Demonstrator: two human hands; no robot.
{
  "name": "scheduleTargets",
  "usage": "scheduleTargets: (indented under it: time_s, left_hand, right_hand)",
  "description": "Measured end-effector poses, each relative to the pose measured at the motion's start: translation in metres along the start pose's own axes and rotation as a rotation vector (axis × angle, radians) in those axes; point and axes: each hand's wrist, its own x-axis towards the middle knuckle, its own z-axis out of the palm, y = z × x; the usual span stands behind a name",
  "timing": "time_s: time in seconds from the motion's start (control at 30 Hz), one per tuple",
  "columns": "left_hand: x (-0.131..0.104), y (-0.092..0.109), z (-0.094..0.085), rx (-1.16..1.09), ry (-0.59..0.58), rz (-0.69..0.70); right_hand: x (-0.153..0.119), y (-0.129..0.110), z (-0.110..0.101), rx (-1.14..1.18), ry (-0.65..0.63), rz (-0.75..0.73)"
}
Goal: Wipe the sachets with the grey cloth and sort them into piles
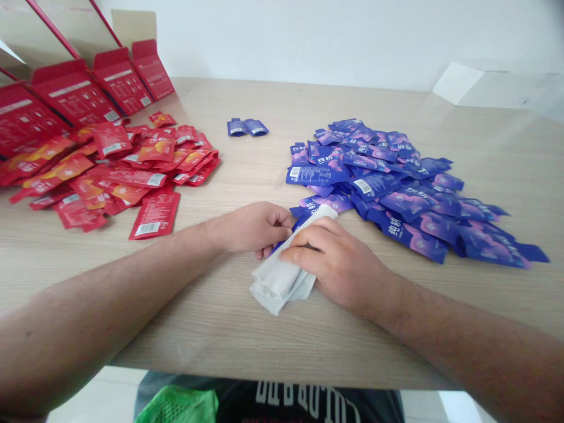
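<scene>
The right hand [341, 258] pinches a folded white cloth [282, 276] between thumb and fingers, laid over a blue packet [301, 222]. The left hand [262, 228], fingers curled, pinches that packet's edge. The packet is between both hands above the table [211, 329], mostly hidden; its label cannot be read. In the blue pile [414, 197] to the right, white characters read "纯粉"; some packets show barcodes. The red packets [154, 214] at left carry barcodes and blurred small print, as do the red boxes [74, 94] behind. White capitals on the shirt [304, 399] are only partly visible.
</scene>
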Motion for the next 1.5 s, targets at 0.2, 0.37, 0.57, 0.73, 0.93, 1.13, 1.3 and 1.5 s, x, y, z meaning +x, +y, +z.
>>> scheduleTargets:
  time_s: [0.2, 0.37, 0.57, 0.73, 0.93, 1.13, 1.3, 1.5]
  left_hand:
    - [-0.001, 0.001, 0.0, -0.004, -0.008, 0.002]
    - [-0.001, 0.002, 0.0, -0.013, -0.002, -0.002]
    - [-0.001, 0.0, 0.0, -0.019, -0.003, 0.001]
    - [0.0, 0.0, -0.001, -0.061, -0.02, 0.009]
    - [0.0, -0.002, -0.002, -0.083, -0.038, 0.031]
    - [0.0, -0.002, -0.004, -0.072, -0.059, 0.042]
    - [0.001, -0.003, -0.003, -0.071, -0.035, 0.038]
    - [0.002, -0.004, -0.002, -0.075, -0.026, 0.035]
  right_hand:
    - [0.003, -0.014, 0.003, 0.025, -0.115, -0.189]
    - [-0.001, -0.006, 0.0, -0.006, -0.065, -0.038]
    - [-0.001, -0.009, 0.001, 0.02, -0.114, -0.135]
    - [-0.007, 0.008, -0.012, 0.003, -0.132, -0.001]
    - [-0.011, 0.019, -0.017, -0.037, -0.14, 0.056]
    - [-0.01, 0.019, -0.015, 0.009, -0.097, 0.098]
    - [-0.01, 0.014, -0.009, 0.041, -0.108, 0.014]
    - [-0.008, 0.013, -0.007, 0.09, -0.071, 0.066]
